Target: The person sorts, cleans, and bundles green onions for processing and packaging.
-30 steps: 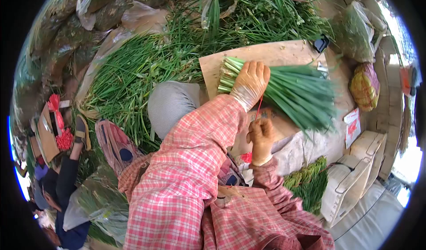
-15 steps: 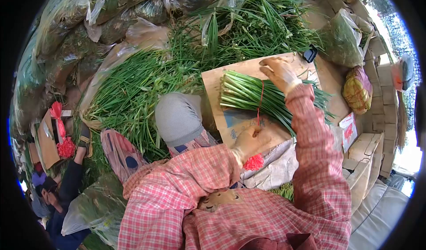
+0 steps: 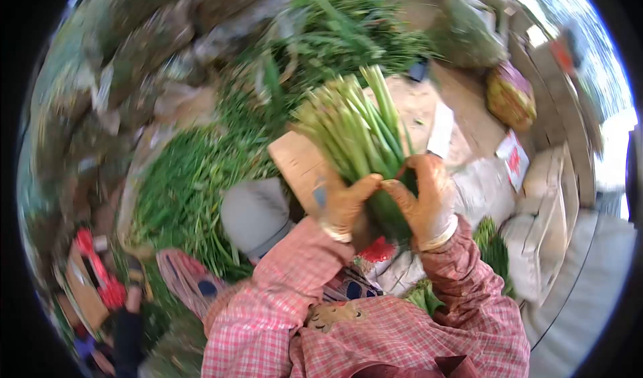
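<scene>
A bunch of chives point(image 3: 355, 133), pale cut ends up, is held upright over the wooden board point(image 3: 291, 160). My left hand point(image 3: 345, 200) is wrapped round its near left side, blurred by motion. On the right side my right hand point(image 3: 429, 190) grips the bunch, thumb and fingers closed near the red tie, of which only a little shows. Both thumbs nearly meet in front. Both hands wear tan gloves. The leafy lower part of the bunch hangs between my wrists, partly hidden. Beneath it lies a red bundle of ties point(image 3: 376, 249).
Loose green chives point(image 3: 194, 177) are heaped to the left and at the back. My knee wears a grey cover point(image 3: 254, 214). Filled plastic bags point(image 3: 472, 29) stand around. A yellow-purple bundle point(image 3: 510, 96) and a foam box point(image 3: 536, 224) are at right. Another person's arm point(image 3: 127, 331) shows at lower left.
The bunch has gone from lying on the board to upright in both my hands. My right hand has come down and inward to it. The view has shifted and blurred.
</scene>
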`<action>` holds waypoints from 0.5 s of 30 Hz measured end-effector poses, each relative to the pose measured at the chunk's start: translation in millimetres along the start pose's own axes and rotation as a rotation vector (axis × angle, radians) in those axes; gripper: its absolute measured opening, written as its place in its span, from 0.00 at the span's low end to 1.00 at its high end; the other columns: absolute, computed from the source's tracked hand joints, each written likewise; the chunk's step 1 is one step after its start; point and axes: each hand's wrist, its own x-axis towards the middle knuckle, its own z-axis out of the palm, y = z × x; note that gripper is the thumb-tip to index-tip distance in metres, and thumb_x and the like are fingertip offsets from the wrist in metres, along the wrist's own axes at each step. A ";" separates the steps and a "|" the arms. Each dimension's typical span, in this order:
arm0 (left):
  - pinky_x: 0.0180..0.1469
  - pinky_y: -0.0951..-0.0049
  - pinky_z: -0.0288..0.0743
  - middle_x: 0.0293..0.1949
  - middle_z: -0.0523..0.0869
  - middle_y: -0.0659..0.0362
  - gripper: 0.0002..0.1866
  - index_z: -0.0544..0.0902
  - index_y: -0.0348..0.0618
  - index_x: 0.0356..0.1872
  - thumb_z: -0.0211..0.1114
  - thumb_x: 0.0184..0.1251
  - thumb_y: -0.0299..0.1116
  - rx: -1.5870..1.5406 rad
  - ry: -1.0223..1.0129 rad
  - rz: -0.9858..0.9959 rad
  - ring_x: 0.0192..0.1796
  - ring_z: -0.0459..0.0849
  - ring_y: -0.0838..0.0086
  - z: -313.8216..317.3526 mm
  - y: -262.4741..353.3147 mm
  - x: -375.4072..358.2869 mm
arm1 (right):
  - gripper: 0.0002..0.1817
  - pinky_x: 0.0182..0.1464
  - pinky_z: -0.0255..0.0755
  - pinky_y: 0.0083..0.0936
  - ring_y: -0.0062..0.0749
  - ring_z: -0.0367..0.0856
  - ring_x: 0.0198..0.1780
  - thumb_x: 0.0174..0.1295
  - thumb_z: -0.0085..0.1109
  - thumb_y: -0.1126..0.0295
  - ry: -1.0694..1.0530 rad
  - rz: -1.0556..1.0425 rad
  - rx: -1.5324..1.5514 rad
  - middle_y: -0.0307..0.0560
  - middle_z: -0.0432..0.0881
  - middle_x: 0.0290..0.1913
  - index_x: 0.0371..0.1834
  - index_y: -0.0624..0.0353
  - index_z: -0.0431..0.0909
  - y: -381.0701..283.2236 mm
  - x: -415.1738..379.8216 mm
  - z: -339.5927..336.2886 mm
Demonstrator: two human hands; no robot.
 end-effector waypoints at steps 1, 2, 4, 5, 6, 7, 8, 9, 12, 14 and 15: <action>0.41 0.74 0.75 0.43 0.77 0.57 0.31 0.65 0.38 0.56 0.66 0.47 0.20 0.132 -0.061 -0.027 0.40 0.78 0.73 5.1 22.1 5.0 | 0.18 0.39 0.67 0.36 0.45 0.73 0.36 0.49 0.64 0.61 0.050 0.053 0.160 0.52 0.74 0.33 0.36 0.61 0.72 -9.4 -3.9 -11.0; 0.40 0.73 0.74 0.43 0.77 0.56 0.33 0.63 0.38 0.58 0.66 0.47 0.20 0.187 -0.118 0.002 0.39 0.77 0.73 1.3 32.9 12.5 | 0.18 0.40 0.68 0.35 0.45 0.74 0.37 0.50 0.64 0.63 0.090 0.069 0.387 0.52 0.75 0.34 0.38 0.61 0.72 -9.0 -8.4 -15.2; 0.42 0.72 0.74 0.47 0.75 0.54 0.38 0.61 0.36 0.60 0.69 0.46 0.26 0.559 -0.143 0.355 0.43 0.76 0.70 -40.5 34.5 41.4 | 0.18 0.43 0.69 0.35 0.43 0.75 0.41 0.51 0.62 0.65 0.154 0.070 0.611 0.54 0.75 0.37 0.43 0.61 0.72 13.0 -14.2 -14.9; 0.47 0.71 0.72 0.50 0.74 0.51 0.39 0.60 0.35 0.61 0.69 0.45 0.29 0.645 -0.241 0.326 0.47 0.76 0.68 -31.7 75.7 57.9 | 0.19 0.44 0.70 0.36 0.42 0.76 0.43 0.52 0.61 0.66 0.156 0.069 0.613 0.55 0.76 0.38 0.45 0.61 0.71 39.3 -12.0 -8.6; 0.49 0.70 0.71 0.51 0.73 0.49 0.40 0.61 0.34 0.61 0.69 0.44 0.32 0.593 -0.375 0.281 0.48 0.76 0.68 24.7 120.6 43.7 | 0.23 0.46 0.70 0.34 0.43 0.76 0.45 0.52 0.61 0.63 0.173 0.342 0.399 0.55 0.74 0.43 0.50 0.60 0.69 95.3 -17.3 23.4; 0.52 0.69 0.71 0.53 0.73 0.48 0.41 0.61 0.34 0.60 0.69 0.42 0.34 0.541 -0.506 0.225 0.50 0.76 0.67 80.8 164.5 29.9 | 0.28 0.48 0.70 0.32 0.44 0.75 0.46 0.52 0.61 0.60 0.165 0.641 0.183 0.55 0.73 0.49 0.55 0.59 0.66 147.3 -32.4 53.0; 0.51 0.69 0.71 0.51 0.74 0.49 0.41 0.62 0.34 0.59 0.70 0.40 0.35 0.726 -0.600 0.310 0.48 0.76 0.68 103.0 183.9 37.9 | 0.32 0.50 0.69 0.34 0.45 0.74 0.49 0.51 0.61 0.56 0.076 0.808 0.081 0.56 0.71 0.52 0.58 0.58 0.63 172.1 -35.0 57.9; 0.50 0.69 0.71 0.49 0.75 0.51 0.40 0.63 0.34 0.58 0.71 0.39 0.35 0.914 -0.672 0.409 0.47 0.77 0.68 115.3 191.3 45.8 | 0.36 0.51 0.68 0.35 0.46 0.73 0.52 0.50 0.61 0.53 -0.033 0.956 -0.012 0.57 0.69 0.54 0.61 0.56 0.60 191.4 -37.8 61.8; 0.49 0.70 0.71 0.40 0.77 0.51 0.37 0.67 0.37 0.52 0.70 0.34 0.33 1.423 -0.933 0.829 0.42 0.78 0.65 161.4 160.0 55.5 | 0.40 0.54 0.68 0.38 0.47 0.72 0.55 0.47 0.62 0.51 -0.107 1.045 -0.054 0.57 0.69 0.54 0.62 0.55 0.58 213.6 -40.8 77.8; 0.43 0.67 0.73 0.37 0.77 0.46 0.38 0.68 0.34 0.50 0.71 0.30 0.36 1.850 -1.150 0.885 0.38 0.78 0.57 159.8 132.5 69.6 | 0.38 0.53 0.68 0.38 0.47 0.71 0.55 0.48 0.62 0.52 -0.151 1.053 -0.105 0.57 0.69 0.54 0.60 0.56 0.60 216.8 -31.9 82.4; 0.50 0.65 0.71 0.41 0.77 0.45 0.42 0.66 0.32 0.53 0.72 0.29 0.37 2.024 -1.175 0.705 0.43 0.78 0.55 148.1 109.4 74.7 | 0.36 0.53 0.68 0.38 0.47 0.71 0.56 0.48 0.62 0.53 -0.179 1.059 -0.131 0.57 0.70 0.54 0.59 0.57 0.60 219.0 -29.2 84.1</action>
